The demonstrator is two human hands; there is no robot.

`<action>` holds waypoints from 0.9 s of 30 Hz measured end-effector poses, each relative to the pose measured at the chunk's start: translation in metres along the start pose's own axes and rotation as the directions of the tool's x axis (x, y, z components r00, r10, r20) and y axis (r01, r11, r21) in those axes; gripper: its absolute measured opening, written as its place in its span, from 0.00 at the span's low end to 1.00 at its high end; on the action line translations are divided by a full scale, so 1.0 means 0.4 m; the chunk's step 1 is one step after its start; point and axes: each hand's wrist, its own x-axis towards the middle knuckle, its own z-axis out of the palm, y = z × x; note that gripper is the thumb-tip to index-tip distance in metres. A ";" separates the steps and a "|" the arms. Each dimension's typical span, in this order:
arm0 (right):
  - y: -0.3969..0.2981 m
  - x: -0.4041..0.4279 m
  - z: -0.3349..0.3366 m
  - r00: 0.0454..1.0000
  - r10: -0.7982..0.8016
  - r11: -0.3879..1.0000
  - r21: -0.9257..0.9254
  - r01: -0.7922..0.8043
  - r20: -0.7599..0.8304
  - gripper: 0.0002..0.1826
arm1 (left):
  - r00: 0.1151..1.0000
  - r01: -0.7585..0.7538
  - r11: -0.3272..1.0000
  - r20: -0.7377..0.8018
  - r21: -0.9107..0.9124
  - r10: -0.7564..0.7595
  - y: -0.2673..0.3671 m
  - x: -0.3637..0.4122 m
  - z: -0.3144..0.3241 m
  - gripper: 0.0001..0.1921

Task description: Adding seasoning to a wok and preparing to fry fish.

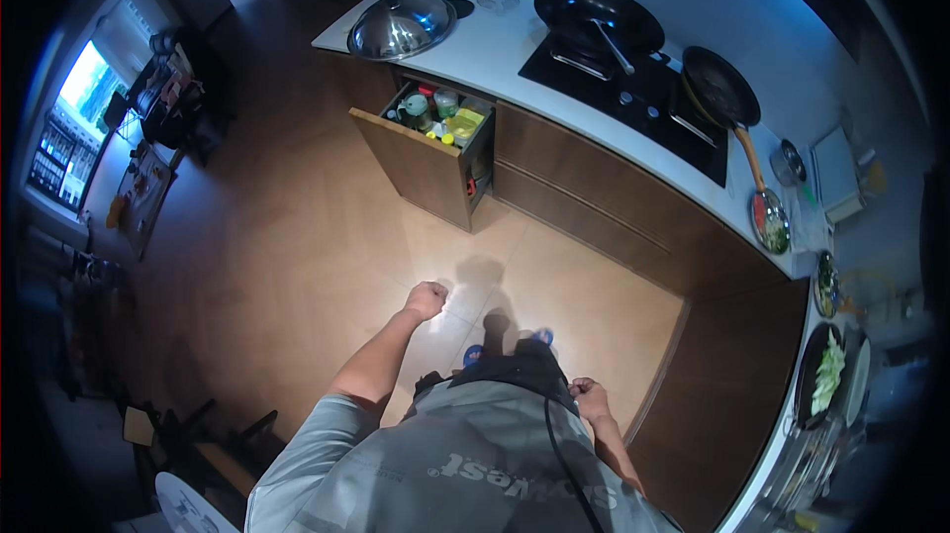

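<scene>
My left hand (427, 300) is held out over the floor with its fingers curled in, and no object shows in it. Low beside my waist, my right hand (588, 396) has bent fingers; whether it holds anything is unclear. Beyond my left hand a tall wooden-front drawer (415, 162) stands pulled out, with jars and yellow-capped bottles inside. On the white counter above it lies a domed metal lid (403, 26). A black wok (601, 13) with a metal-handled utensil sits on the black cooktop (631, 84), beside a wooden-handled frying pan (718, 87).
Along the right counter stand a plate of chopped food (772, 225), another dish (827, 284) and a dark plate of pale green leaves (827, 377). Chairs (223, 459) are at the lower left. A cluttered table (141, 195) stands by the window. The open drawer juts over the floor.
</scene>
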 end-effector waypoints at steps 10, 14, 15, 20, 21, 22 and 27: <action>-0.328 0.419 -0.155 0.948 -0.213 0.805 -0.508 0.307 0.234 0.21 | 0.982 0.188 0.915 0.093 -0.358 -0.166 0.181 0.179 -0.056 0.10; -0.519 0.587 -0.251 0.901 -0.416 0.777 -0.467 0.423 0.124 0.12 | 0.916 0.372 0.753 0.085 -0.542 -0.391 0.244 0.213 -0.112 0.13; -0.586 0.606 -0.284 0.843 -0.539 0.790 -0.347 0.506 0.004 0.11 | 0.899 0.360 0.703 0.026 -0.614 -0.438 0.264 0.233 -0.125 0.14; -0.861 0.693 -0.387 0.848 -0.507 0.859 -0.013 0.511 -0.156 0.14 | 0.882 0.372 0.665 0.024 -0.647 -0.470 0.306 0.338 -0.174 0.21; -0.901 0.712 -0.394 0.888 -0.423 0.869 0.196 0.454 -0.178 0.16 | 0.883 0.375 0.668 0.028 -0.643 -0.469 0.310 0.365 -0.195 0.21; -0.954 0.706 -0.399 0.891 -0.417 0.872 0.195 0.448 -0.181 0.16 | 0.875 0.370 0.635 0.026 -0.678 -0.483 0.315 0.392 -0.215 0.22; -1.145 0.703 -0.445 0.791 -0.445 0.762 0.286 0.581 -0.420 0.22 | 0.858 0.409 0.615 0.055 -0.674 -0.510 0.300 0.536 -0.301 0.31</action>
